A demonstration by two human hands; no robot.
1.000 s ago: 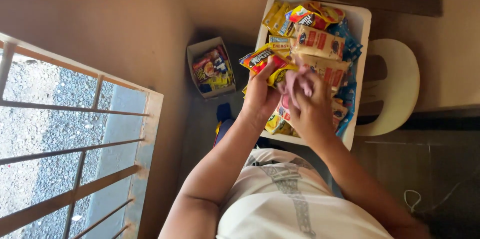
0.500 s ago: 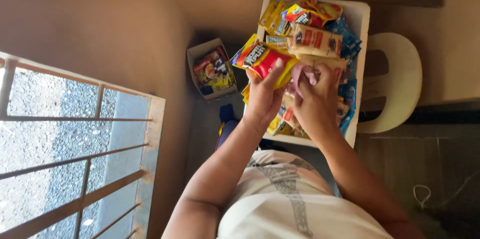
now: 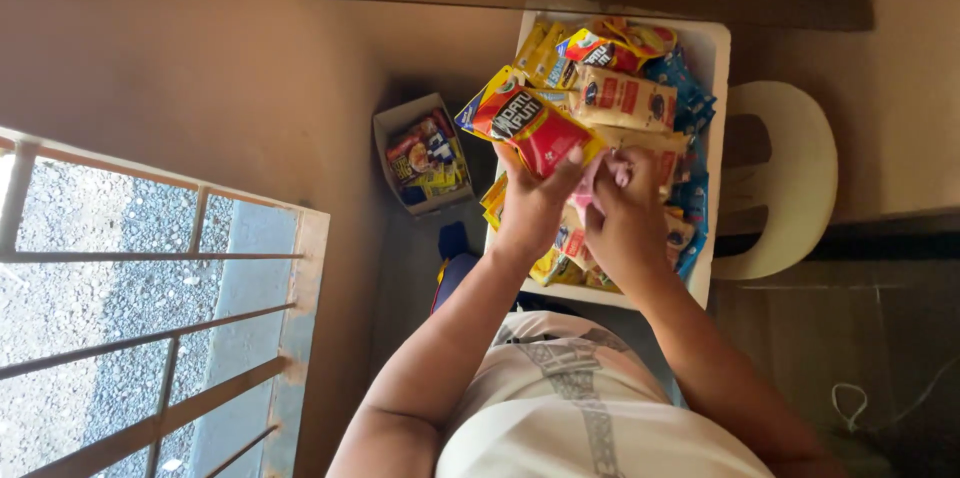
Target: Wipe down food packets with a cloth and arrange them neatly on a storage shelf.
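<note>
Over the white tray (image 3: 716, 58) of snack packets, left hand (image 3: 535, 203) grips a red sachet (image 3: 535, 128); right hand (image 3: 628, 213) pinches pink wrapper (image 3: 600, 178).

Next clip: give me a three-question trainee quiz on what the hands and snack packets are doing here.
1. True or false: the left hand holds a red packet.
2. What lies under both hands? A) white tray piled with packets B) metal sink C) wooden drawer
3. Fill in: the small box of packets sits on the ____ side of the tray in the picture.

Key
1. True; the left hand lifts it above the pile.
2. A.
3. Left. The right hand pinches something pink; what it is cannot be told.
</note>
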